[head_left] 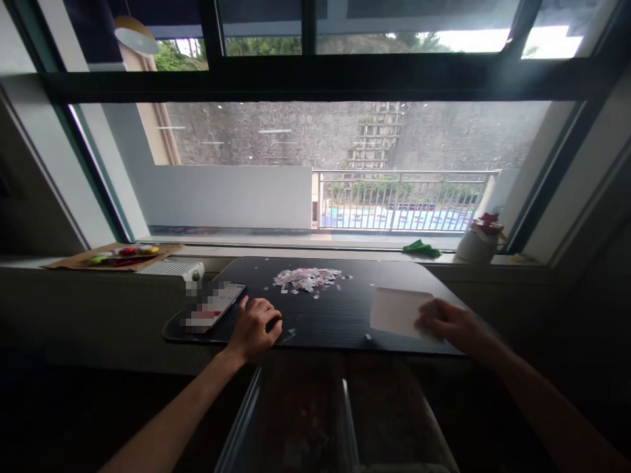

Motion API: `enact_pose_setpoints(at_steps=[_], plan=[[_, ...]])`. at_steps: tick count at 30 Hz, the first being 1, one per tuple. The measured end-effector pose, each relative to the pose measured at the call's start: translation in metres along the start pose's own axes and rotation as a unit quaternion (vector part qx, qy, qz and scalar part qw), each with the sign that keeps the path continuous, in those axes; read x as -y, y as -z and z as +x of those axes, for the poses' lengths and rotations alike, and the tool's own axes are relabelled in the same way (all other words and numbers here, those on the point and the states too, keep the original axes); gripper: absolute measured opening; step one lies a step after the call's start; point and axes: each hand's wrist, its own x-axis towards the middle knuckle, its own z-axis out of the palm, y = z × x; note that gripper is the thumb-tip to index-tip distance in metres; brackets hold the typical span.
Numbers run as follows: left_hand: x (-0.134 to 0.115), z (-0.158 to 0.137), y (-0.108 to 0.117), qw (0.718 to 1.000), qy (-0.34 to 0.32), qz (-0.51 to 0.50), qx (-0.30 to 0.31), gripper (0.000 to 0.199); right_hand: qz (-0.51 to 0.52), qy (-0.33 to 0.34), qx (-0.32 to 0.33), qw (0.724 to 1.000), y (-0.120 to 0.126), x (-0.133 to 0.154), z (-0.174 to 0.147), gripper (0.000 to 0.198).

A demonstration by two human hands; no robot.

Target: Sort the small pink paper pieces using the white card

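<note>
My right hand [438, 320], blurred by motion, is closed on the right edge of a pale sheet of paper [397, 310] over the right part of the dark table [325, 328]. Near the table's front edge rests my left hand [256, 325], palm down with fingers loosely bent and the thumb apart; I see nothing in it. Just left of that hand lies a phone [217, 309] with a lit screen, partly pixelated. A heap of small pinkish-white paper scraps [308, 279] sits toward the far side, with a few loose bits around it. One small scrap [367, 337] is near the front edge.
Behind the table runs a windowsill with a crumpled green item [420, 248] and a white jug-like pot [477, 243]. A brown board [79, 257] with colourful items is at left, beside a white radiator [172, 269]. Below the front edge is a transparent-looking container or chair, dimly lit.
</note>
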Motion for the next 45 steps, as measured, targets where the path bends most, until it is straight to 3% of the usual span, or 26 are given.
enact_pose_setpoints(at_steps=[6, 13, 19, 23, 28, 31, 36, 39, 45], plan=[[0.008, -0.010, -0.001, 1.000, -0.004, -0.016, 0.022, 0.025, 0.116, -0.064, 0.024, 0.991, -0.020, -0.011, 0.000, 0.023], [0.010, -0.010, -0.003, 0.999, -0.025, -0.007, 0.018, 0.027, 0.149, -0.102, 0.078, 0.980, -0.017, 0.003, -0.011, 0.024], [0.008, -0.011, 0.000, 0.999, -0.024, -0.024, 0.020, 0.027, 0.148, -0.082, 0.116, 0.979, -0.007, 0.005, -0.021, 0.024], [0.006, -0.009, 0.002, 0.999, -0.014, -0.044, 0.019, 0.027, 0.128, -0.070, 0.079, 0.986, -0.010, 0.002, -0.009, 0.025], [0.002, -0.003, 0.006, 0.989, 0.083, -0.125, 0.009, 0.032, 0.091, -0.035, 0.003, 0.995, -0.053, 0.008, 0.028, 0.014], [0.002, 0.001, 0.007, 0.978, 0.140, -0.157, -0.015, 0.036, 0.094, -0.037, 0.026, 0.995, -0.096, 0.027, 0.045, 0.009], [0.001, 0.001, 0.006, 0.974, 0.148, -0.172, -0.027, 0.035, 0.083, -0.015, 0.070, 0.994, -0.149, 0.069, 0.051, 0.009], [0.000, 0.001, 0.005, 0.975, 0.148, -0.164, -0.023, 0.035, 0.085, -0.022, 0.108, 0.990, -0.156, 0.084, 0.047, 0.007], [0.000, 0.003, 0.000, 0.981, 0.127, -0.143, 0.014, 0.038, 0.134, -0.056, 0.213, 0.966, -0.142, 0.091, 0.037, 0.009]])
